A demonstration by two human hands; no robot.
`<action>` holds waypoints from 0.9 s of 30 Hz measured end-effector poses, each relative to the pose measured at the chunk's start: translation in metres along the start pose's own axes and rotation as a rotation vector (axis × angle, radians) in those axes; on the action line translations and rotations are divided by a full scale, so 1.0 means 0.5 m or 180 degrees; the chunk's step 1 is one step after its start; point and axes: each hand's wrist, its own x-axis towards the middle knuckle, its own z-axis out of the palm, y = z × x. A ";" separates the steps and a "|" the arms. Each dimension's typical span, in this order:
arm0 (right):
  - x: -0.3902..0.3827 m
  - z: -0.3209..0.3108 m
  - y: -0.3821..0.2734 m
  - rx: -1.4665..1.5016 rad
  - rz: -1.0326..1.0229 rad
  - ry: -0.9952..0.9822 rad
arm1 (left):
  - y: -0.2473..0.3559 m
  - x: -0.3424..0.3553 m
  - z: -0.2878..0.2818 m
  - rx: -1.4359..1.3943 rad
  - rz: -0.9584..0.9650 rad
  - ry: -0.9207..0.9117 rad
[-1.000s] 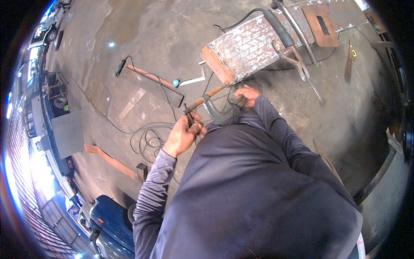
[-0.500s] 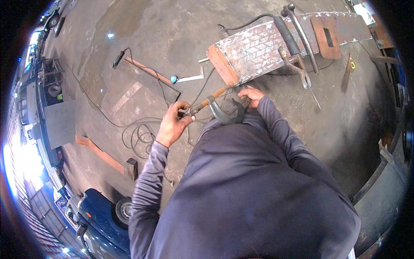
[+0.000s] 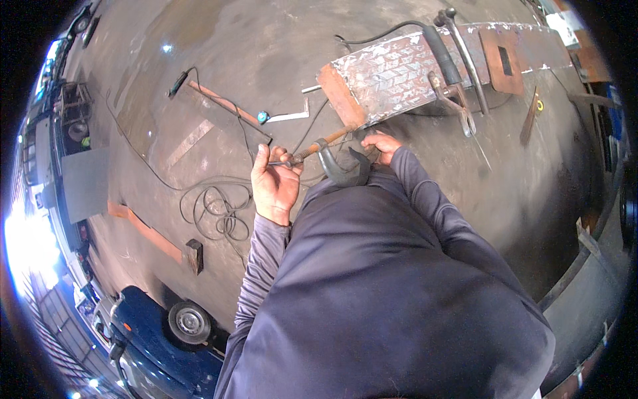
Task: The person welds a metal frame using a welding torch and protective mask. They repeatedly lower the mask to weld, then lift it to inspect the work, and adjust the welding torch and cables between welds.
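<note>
In front of my waist is a G-clamp (image 3: pixel 343 174) with a dark grey curved frame and a rusty orange-brown screw. Its screw slants up to the right, toward the end of a long metal piece with peeling white paint (image 3: pixel 392 76). My left hand (image 3: pixel 276 186), palm turned up, has its fingers bent around the small cross bar at the screw's lower left end. On the frame's right side my right hand (image 3: pixel 381 145) is closed, thumb and fingers forward; the frame partly hides its grip.
On the painted piece rest a hammer (image 3: pixel 467 63), another clamp (image 3: pixel 455 106) and a brown plate with a slot (image 3: pixel 502 58). Coiled cable (image 3: pixel 222 211), an angled steel bar (image 3: pixel 229 110) and a tape measure (image 3: pixel 262 117) lie on the floor. A blue vehicle (image 3: pixel 149 339) stands at lower left.
My left hand has turned from back-up to palm-up around the cross bar and its forearm has moved right. The right hand stays at the clamp; the view has shifted slightly.
</note>
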 end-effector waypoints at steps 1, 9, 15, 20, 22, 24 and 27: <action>0.009 -0.006 0.003 -0.0046 0.0029 -0.0064 | 0.001 0.006 0.000 0.0284 0.0095 -0.0167; -0.006 0.010 -0.018 -0.0241 0.0198 0.0172 | 0.033 0.026 0.090 0.3835 0.0563 -0.0808; -0.055 0.034 -0.027 0.0141 -0.0222 -0.0170 | 0.045 0.023 0.197 0.5689 0.0506 -0.1892; -0.016 0.039 -0.043 -0.0921 0.0504 0.0106 | 0.054 0.028 0.228 0.6389 0.0747 -0.2552; -0.059 0.086 -0.053 -0.0729 0.0575 0.0160 | 0.061 0.038 0.228 0.6446 0.0696 -0.2774; -0.013 0.008 -0.025 -0.0500 0.0676 0.0108 | 0.057 0.041 0.215 0.6426 0.0906 -0.2863; -0.022 0.044 -0.049 -0.0701 0.0625 0.0357 | 0.073 0.027 0.180 0.6267 0.0951 -0.2305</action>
